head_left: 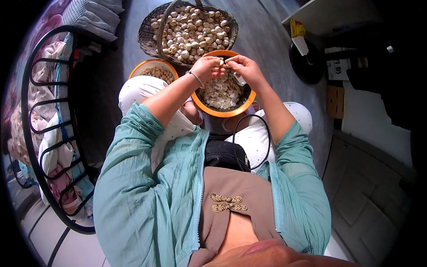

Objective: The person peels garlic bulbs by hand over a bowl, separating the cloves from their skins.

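My left hand (pixel 208 71) and my right hand (pixel 247 71) meet over an orange-rimmed basin (pixel 199 107). A small pale garlic clove (pixel 221 62) is pinched in the fingertips of my left hand. My right hand's fingers are closed close beside it; whether they grip a bit of skin is too small to tell. Papery peelings (pixel 222 92) fill much of the basin below. Behind it, a dark woven basket (pixel 145 37) holds many whole garlic bulbs (pixel 195 29). To the left, a smaller orange-rimmed bowl (pixel 138 68) contains many pale cloves (pixel 159 74).
A black metal rack (pixel 31 100) with folded cloth stands on the left. On the right are a round black base (pixel 307 62), a yellow-topped item (pixel 298 29) and a cardboard box (pixel 335 102). My knees flank the basin on the grey floor (pixel 271 38); a black pouch (pixel 226 154) lies in my lap.
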`<action>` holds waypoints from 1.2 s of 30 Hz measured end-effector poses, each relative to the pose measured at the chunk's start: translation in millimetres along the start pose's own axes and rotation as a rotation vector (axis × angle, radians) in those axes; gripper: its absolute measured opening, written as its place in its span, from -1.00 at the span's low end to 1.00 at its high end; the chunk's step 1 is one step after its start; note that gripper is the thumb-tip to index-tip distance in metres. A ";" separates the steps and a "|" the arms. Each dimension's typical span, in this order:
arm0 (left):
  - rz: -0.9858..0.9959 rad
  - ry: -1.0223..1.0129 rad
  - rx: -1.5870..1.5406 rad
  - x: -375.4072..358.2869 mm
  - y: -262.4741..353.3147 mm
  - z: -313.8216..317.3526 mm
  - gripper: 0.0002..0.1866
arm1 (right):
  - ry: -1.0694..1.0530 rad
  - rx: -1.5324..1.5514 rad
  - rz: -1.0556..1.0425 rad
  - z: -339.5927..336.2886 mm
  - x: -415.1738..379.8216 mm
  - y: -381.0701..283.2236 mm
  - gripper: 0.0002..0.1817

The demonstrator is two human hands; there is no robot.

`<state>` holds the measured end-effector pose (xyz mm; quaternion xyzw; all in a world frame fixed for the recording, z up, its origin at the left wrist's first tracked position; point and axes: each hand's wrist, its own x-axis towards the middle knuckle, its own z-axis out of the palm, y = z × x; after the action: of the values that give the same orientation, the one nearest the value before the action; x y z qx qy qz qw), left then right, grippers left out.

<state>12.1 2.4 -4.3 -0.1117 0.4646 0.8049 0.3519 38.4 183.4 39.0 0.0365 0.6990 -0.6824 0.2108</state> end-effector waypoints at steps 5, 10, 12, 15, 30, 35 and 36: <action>-0.177 -0.061 -0.121 -11.2 3.6 10.4 -0.79 | -0.173 0.005 -0.342 12.4 2.9 12.3 -0.83; -0.206 -0.117 -0.120 -3.9 1.5 2.7 -0.82 | -0.035 0.009 -0.040 1.9 -0.1 -0.8 -0.85; -0.114 -0.048 -0.047 -6.6 1.7 5.2 -0.90 | -0.029 -0.164 -0.001 -2.4 5.3 4.6 -0.82; -0.057 -0.012 0.036 -6.8 0.2 4.2 -0.90 | 0.024 -0.503 -0.128 2.6 0.1 10.3 -0.74; -0.016 -0.005 0.246 4.2 -12.4 1.5 -0.81 | 0.003 -0.639 -0.390 14.0 -6.4 -0.4 -0.78; -0.037 -0.001 0.193 -4.2 -7.1 6.5 -0.82 | 0.008 -0.750 -0.541 9.1 1.8 11.6 -0.77; -0.050 0.007 0.174 -4.7 -6.8 7.1 -0.82 | 0.031 -0.749 -0.541 7.4 3.9 12.4 -0.76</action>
<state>21.1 8.3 -2.6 -0.0950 0.5309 0.7523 0.3784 40.8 176.1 26.1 -0.2154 0.8849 -0.4128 0.0134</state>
